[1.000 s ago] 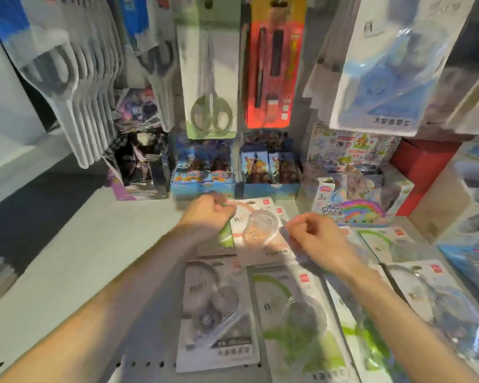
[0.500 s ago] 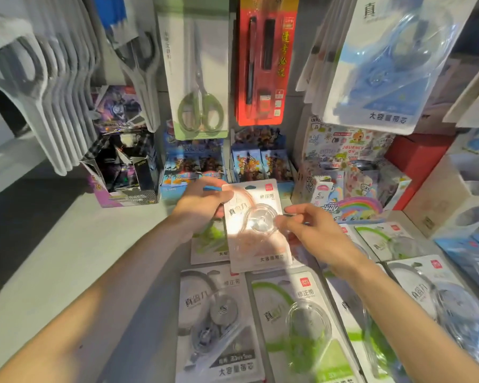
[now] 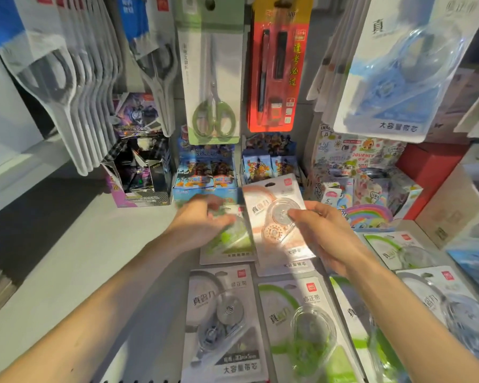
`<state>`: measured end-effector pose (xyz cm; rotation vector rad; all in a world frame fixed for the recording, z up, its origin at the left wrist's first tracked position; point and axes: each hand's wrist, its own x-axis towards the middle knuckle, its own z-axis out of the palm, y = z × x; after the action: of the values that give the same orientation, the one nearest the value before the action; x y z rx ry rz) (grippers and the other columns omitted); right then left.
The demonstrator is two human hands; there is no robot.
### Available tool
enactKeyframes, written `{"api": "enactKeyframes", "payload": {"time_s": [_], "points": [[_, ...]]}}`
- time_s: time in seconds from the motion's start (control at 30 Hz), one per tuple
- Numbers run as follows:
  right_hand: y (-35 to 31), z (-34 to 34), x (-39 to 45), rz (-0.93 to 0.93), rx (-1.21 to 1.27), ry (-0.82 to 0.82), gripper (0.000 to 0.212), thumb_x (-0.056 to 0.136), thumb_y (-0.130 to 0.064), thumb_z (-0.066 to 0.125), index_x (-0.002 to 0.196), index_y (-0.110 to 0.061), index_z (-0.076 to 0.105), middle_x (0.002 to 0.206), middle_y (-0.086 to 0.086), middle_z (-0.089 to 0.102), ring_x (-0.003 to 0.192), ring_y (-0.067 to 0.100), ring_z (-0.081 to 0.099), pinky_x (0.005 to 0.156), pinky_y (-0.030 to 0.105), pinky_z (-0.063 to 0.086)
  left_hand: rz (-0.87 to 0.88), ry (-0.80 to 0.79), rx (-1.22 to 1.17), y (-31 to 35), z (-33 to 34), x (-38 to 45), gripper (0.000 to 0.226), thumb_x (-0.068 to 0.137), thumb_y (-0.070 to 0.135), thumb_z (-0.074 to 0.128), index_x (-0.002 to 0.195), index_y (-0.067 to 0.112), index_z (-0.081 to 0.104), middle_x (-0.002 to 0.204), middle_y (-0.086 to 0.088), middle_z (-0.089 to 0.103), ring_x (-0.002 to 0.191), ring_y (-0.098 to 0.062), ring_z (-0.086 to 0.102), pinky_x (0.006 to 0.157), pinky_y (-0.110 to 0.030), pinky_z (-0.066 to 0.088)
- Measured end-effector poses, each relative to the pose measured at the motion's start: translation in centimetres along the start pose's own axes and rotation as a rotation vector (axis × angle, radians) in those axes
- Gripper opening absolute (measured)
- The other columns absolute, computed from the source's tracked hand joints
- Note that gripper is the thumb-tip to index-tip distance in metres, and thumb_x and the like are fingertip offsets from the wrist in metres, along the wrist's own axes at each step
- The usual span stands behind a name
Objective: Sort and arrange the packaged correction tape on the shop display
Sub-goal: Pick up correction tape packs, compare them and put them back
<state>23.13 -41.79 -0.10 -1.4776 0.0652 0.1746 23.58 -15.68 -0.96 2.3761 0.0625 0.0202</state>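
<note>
My right hand grips a pink correction tape pack by its clear blister and holds it tilted up above the shelf. Another pink pack lies flat beneath it. My left hand, blurred, rests on a green correction tape pack lying at the back of the row; whether it grips it I cannot tell. Nearer to me lie a grey pack and a green pack. More green and grey packs lie to the right.
Carded scissors and a red pen set hang above the shelf. Trading card boxes and a rainbow sticker box stand at the back. A large blue correction tape pack hangs at upper right. Bare white shelf lies to the left.
The pink pack has passed from my left hand to my right hand and moved right and up. My left hand has dropped onto the green pack behind.
</note>
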Motion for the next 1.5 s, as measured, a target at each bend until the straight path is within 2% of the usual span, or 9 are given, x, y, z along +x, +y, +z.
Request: {"api": "enactKeyframes", "payload": {"time_s": [0.07,0.23,0.53,0.73,0.83,0.93,1.27,1.37,1.5], "points": [[0.1,-0.7,-0.2,0.021,-0.020,0.007,0.025,0.095,-0.014,0.072,0.117,-0.005,0.067,0.106,0.020,0.071,0.091,0.033,0.055,0.079,0.049,0.045,-0.005,-0.074,0.205,-0.2,0.7,-0.3,0.080,0.077,0.074,0.067,0.142,0.028,0.054,0.135,0.006,0.060,0.117,-0.015,0.058,0.095,-0.033,0.048],[0.2,-0.9,-0.9,0.049,-0.086,0.043,0.024,0.096,-0.017,0.070,0.115,-0.006,0.062,0.097,0.015,0.057,0.086,0.028,0.042,0.059,0.032,0.031,0.025,-0.062,0.381,-0.3,2.2,-0.5,0.093,0.072,0.078,0.070,0.145,0.024,0.048,0.145,0.000,0.053,0.133,-0.019,0.046,0.110,-0.038,0.040],[0.2,-0.6,-1.6,0.076,-0.073,0.065,0.013,0.097,-0.013,0.066,0.108,-0.006,0.065,0.096,0.012,0.054,0.080,0.025,0.044,0.062,0.030,0.034,0.022,0.091,0.252,-0.4,0.1,-1.5,0.073,0.073,0.069,0.073,0.133,0.029,0.063,0.098,0.012,0.053,0.092,-0.013,0.055,0.070,-0.028,0.044],[-0.3,1.9,-2.2,0.104,-0.020,0.031,0.024,0.099,-0.014,0.065,0.122,-0.006,0.062,0.078,0.003,0.068,0.047,0.003,0.044,0.039,0.012,0.036,0.169,0.179,0.087,1.4,-1.9,-4.0,0.063,0.074,0.061,0.079,0.129,0.033,0.066,0.094,0.023,0.051,0.080,0.004,0.052,0.061,-0.008,0.034],[-1.0,3.5,-2.8,0.074,0.086,-0.039,0.036,0.100,-0.014,0.064,0.133,-0.002,0.055,0.114,0.017,0.077,0.082,0.017,0.074,0.067,0.023,0.060,0.232,0.169,0.071,2.4,-1.9,-5.1,0.067,0.074,0.060,0.081,0.131,0.029,0.065,0.126,0.011,0.054,0.113,-0.006,0.054,0.088,-0.013,0.040],[-1.8,4.4,-3.6,0.066,0.187,-0.082,0.055,0.098,-0.020,0.070,0.145,-0.001,0.048,0.122,0.017,0.076,0.111,0.028,0.074,0.085,0.038,0.062,0.249,0.178,0.048,3.3,-1.8,-6.2,0.068,0.073,0.062,0.080,0.131,0.033,0.061,0.135,0.008,0.050,0.131,-0.010,0.043,0.104,-0.023,0.034],[-3.5,2.5,-8.1,-0.072,0.214,-0.235,0.042,0.090,0.000,0.074,0.130,-0.003,0.061,0.115,0.017,0.078,0.108,0.033,0.076,0.101,0.051,0.056,0.334,0.283,-0.163,7.2,-0.9,-11.2,0.081,0.065,0.077,0.073,0.133,0.035,0.059,0.134,0.023,0.042,0.130,0.010,0.040,0.099,0.001,0.027],[-3.8,0.4,-9.3,-0.118,0.214,-0.279,0.042,0.090,0.001,0.073,0.130,-0.005,0.061,0.115,0.016,0.079,0.107,0.032,0.076,0.096,0.047,0.060,0.245,0.313,-0.359,9.0,-0.1,-13.0,0.086,0.062,0.064,0.083,0.136,0.040,0.047,0.128,0.030,0.049,0.114,0.017,0.054,0.092,-0.002,0.042],[-4.2,-2.9,-11.2,-0.170,0.185,-0.372,0.046,0.088,-0.001,0.076,0.131,-0.009,0.061,0.118,0.014,0.078,0.109,0.031,0.075,0.093,0.041,0.061,0.117,0.158,-0.730,11.4,1.8,-15.1,0.085,0.058,0.035,0.089,0.135,0.017,0.057,0.111,0.002,0.079,0.098,-0.013,0.077,0.078,-0.024,0.061]]}}
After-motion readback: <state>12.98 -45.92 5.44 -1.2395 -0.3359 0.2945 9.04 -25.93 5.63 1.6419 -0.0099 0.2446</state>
